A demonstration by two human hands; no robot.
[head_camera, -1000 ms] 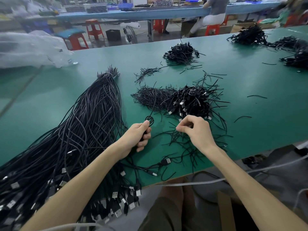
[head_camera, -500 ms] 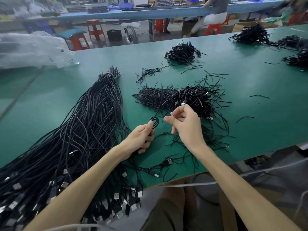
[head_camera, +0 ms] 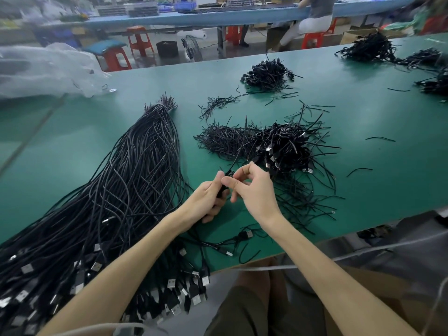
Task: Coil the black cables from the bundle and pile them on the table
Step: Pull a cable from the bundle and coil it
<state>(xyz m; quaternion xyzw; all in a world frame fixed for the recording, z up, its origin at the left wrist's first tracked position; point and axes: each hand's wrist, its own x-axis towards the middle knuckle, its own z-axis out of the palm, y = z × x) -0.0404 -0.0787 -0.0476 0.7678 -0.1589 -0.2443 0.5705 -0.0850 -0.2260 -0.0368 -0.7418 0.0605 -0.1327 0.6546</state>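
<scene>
Hands: left hand (head_camera: 206, 202) is gripping the coiled cable (head_camera: 221, 190); right hand (head_camera: 254, 190) is pinching its tie (head_camera: 234, 163), the two hands touching
Risk: coil may be springing open if the tie is slipping free

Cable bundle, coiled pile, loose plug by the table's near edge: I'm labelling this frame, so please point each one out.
cable bundle (head_camera: 135, 180), head view, middle of the long strands.
coiled pile (head_camera: 286, 144), head view, centre of the heap.
loose plug (head_camera: 245, 235), head view, its black body.
</scene>
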